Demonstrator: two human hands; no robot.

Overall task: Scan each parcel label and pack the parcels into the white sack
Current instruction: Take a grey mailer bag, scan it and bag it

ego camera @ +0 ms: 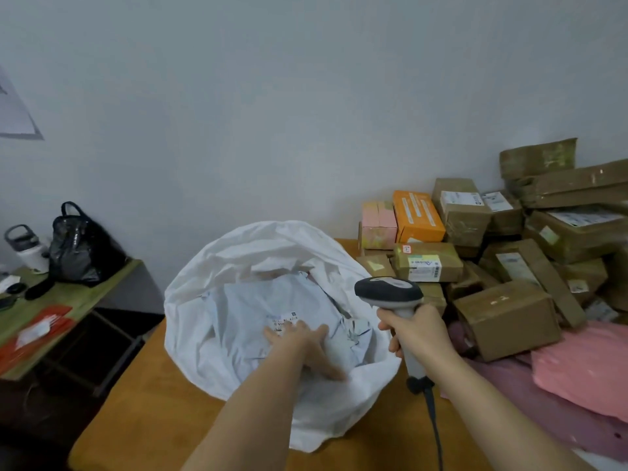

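The white sack point(210, 266) stands open on the wooden table point(163, 413). Inside it lies a pale grey mailer parcel point(251, 300) with a printed label point(283, 321) facing up. My left hand point(304, 345) reaches into the sack with straight fingers and rests flat on this parcel, just below the label. My right hand point(413, 333) grips the handle of a grey barcode scanner point(390, 292), held upright beside the sack's right rim, its head pointing left. A black cable point(433, 419) hangs from the scanner.
A heap of brown cardboard parcels point(506, 317) fills the table's right side, with an orange box point(418, 215) and pink boxes point(379, 224) by the wall. Pink mailers point(584, 372) lie at front right. A side table point(68, 300) at left carries a black bag point(80, 246) and a bottle point(29, 248).
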